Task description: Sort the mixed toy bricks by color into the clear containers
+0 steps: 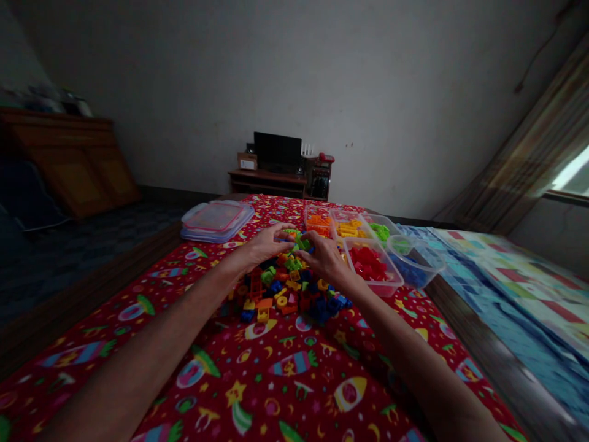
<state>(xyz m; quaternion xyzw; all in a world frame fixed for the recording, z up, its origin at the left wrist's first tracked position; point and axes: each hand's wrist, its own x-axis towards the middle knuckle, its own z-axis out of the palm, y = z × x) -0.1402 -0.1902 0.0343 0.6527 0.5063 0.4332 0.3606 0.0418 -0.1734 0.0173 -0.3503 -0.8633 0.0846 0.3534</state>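
A mixed pile of small plastic building blocks in yellow, orange, red, blue and green lies on a red patterned cloth. Over the far part of this pile, my left hand and my right hand face each other with curved fingers. Green building blocks show between the thumbs and fingertips of both hands. Where each fingertip touches them is too dim and small to make out. Close beyond my right hand stand clear plastic boxes, one with red blocks in it.
Other clear boxes hold orange blocks, yellow blocks and green blocks; a round clear tub has blue ones. Stacked lids lie at the far left. A bed adjoins the right side; a monitor stands by the wall.
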